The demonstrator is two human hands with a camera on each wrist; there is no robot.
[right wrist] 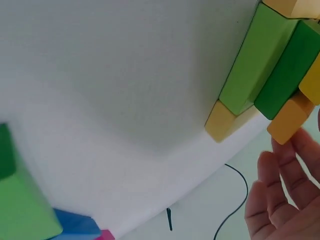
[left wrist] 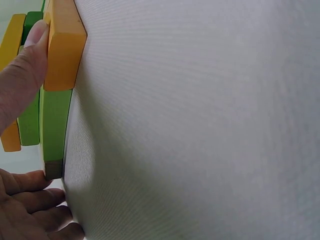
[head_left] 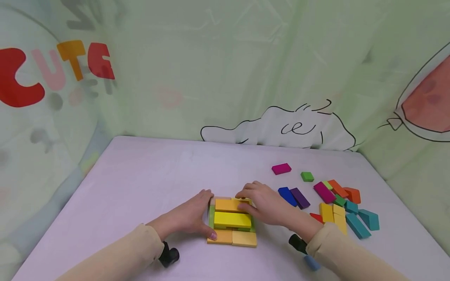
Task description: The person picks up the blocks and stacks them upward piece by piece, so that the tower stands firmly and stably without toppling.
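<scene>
A low layered stack of wooden blocks lies in front of me. On top are a yellow block [head_left: 232, 219] and, behind it, an orange block [head_left: 226, 205]. My right hand [head_left: 265, 203] pinches this orange block near its right end; the right wrist view shows fingertips against its end face. Along the stack's left side, my left hand [head_left: 191, 214] spans it from front to back. Its thumb rests on the front left orange base block [head_left: 223, 238], with the other fingers at the far left corner. Light green blocks [left wrist: 54, 122] form the stack's sides, partly hidden from above.
Loose coloured blocks lie to the right, including a purple block [head_left: 300, 198], a magenta block [head_left: 281, 168] and a teal block [head_left: 358, 226]. A light blue block [head_left: 311, 263] sits under my right forearm. Printed curtains stand behind the table [head_left: 158, 168].
</scene>
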